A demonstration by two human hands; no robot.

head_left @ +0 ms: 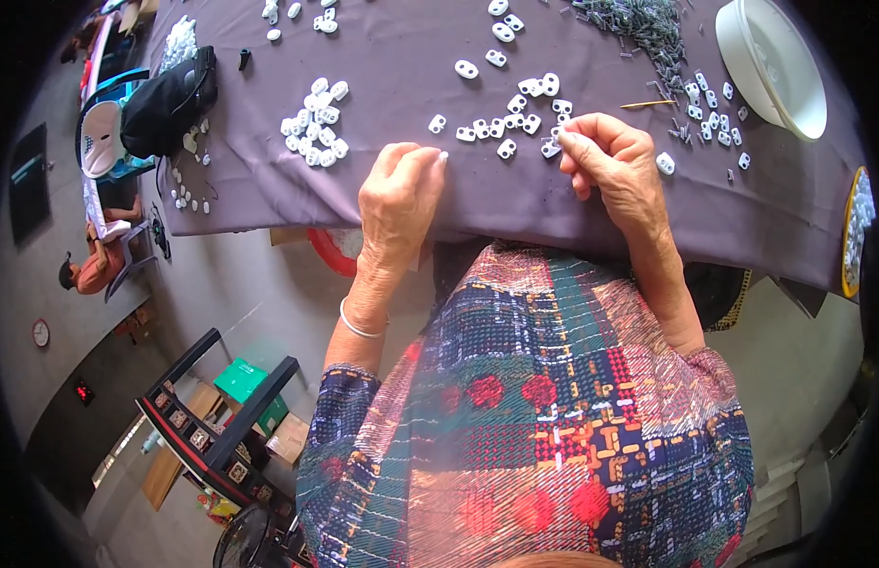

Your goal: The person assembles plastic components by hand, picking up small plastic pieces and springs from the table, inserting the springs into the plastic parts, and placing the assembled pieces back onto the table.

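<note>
My left hand (402, 194) is closed above the table's near edge, thumb and fingers pressed together. A small white spot shows at its fingertips, too small to make out. Farther right, my right hand (615, 163) pinches with thumb and forefinger beside a loose row of small white two-hole plastic pieces (512, 121), which look like cord locks. Its fingertips cover part of that row, so what they grip is hidden. A single white piece (438, 123) lies just beyond my left hand, and another (665, 164) lies right of my right hand.
A heap of white pieces (316, 123) lies left on the purple-grey cloth (383, 57). At the far right are a pile of tiny grey parts (643, 28), a thin yellowish stick (647, 104) and a white basin (799, 85). A black bag (170, 104) rests at the left edge.
</note>
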